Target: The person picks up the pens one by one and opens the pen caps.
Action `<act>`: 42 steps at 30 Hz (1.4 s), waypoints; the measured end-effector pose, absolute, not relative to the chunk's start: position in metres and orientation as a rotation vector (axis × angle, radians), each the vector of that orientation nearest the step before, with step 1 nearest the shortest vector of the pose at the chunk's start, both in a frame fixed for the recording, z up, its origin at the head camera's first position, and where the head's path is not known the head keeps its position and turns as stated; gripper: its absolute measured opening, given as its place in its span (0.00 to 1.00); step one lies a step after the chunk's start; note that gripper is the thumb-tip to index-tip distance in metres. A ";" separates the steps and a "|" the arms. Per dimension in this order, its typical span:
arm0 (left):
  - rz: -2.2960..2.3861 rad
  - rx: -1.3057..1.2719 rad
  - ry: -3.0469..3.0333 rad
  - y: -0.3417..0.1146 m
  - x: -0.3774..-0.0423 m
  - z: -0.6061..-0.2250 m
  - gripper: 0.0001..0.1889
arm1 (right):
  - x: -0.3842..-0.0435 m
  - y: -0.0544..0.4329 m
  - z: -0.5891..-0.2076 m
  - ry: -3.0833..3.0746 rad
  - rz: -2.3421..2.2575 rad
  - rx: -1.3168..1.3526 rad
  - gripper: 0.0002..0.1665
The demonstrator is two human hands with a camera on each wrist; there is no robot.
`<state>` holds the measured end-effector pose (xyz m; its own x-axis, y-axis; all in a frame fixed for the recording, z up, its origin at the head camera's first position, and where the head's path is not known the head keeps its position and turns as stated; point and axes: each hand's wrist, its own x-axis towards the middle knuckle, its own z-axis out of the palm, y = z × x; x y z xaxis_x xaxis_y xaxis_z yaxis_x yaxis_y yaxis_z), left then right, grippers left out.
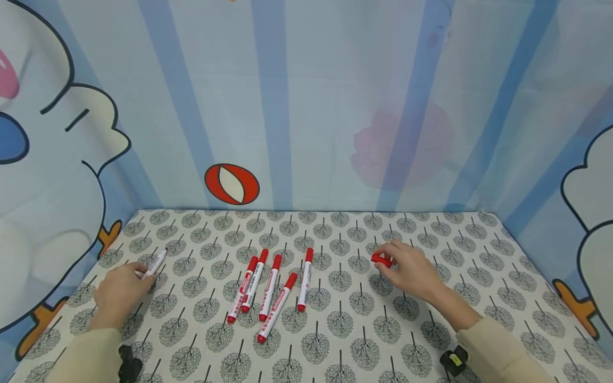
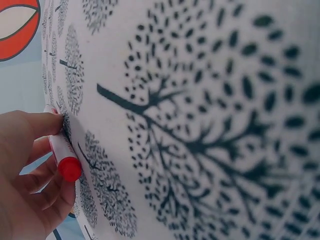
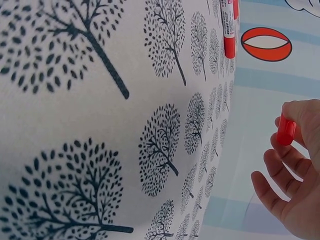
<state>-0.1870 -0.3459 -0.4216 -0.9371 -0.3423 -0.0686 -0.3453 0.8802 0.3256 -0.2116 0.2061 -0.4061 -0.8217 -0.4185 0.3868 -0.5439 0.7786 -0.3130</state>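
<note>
At the left of the table my left hand [image 1: 122, 287] grips an uncapped marker [image 1: 155, 263] with a white barrel, its bare tip pointing away from me. The left wrist view shows the red end [image 2: 70, 169] of that marker near my fingers, low over the cloth. On the right, my right hand [image 1: 409, 268] pinches a red marker cap [image 1: 381, 260] between thumb and forefinger, apart from any marker. In the right wrist view the cap [image 3: 286, 131] sits at the fingertips, while the other fingers are loosely bent.
Several capped red-and-white markers lie between the hands, among them a marker [image 1: 305, 279] standing apart on the right and a slanted marker [image 1: 278, 307] nearest me. A tree-print cloth [image 1: 340, 340] covers the table. Behind it hangs a striped backdrop [image 1: 316, 106].
</note>
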 end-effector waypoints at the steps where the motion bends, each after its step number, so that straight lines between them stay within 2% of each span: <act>1: 0.530 -0.557 3.034 -0.346 -0.187 -0.421 0.22 | -0.212 0.206 -0.407 -2.673 0.596 0.742 0.12; 16: 0.508 -0.564 3.020 -0.349 -0.186 -0.424 0.27 | -0.211 0.206 -0.402 -2.725 0.614 0.701 0.12; 24: 0.527 -0.541 3.091 -0.341 -0.186 -0.416 0.26 | -0.213 0.208 -0.402 -2.739 0.632 0.664 0.09; 33: 0.493 -0.324 3.223 -0.321 -0.185 -0.408 0.22 | -0.213 0.212 -0.402 -2.782 0.649 0.566 0.06; 42: 0.509 -0.211 3.232 -0.297 -0.186 -0.400 0.20 | -0.215 0.222 -0.408 -2.849 0.681 0.473 0.09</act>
<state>-0.1859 -0.2972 -0.4004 -0.9824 -0.1473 0.1149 -0.1048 0.9438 0.3134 -0.2149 0.2224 -0.4080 -0.9345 -0.2639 0.2388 -0.3434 0.8452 -0.4095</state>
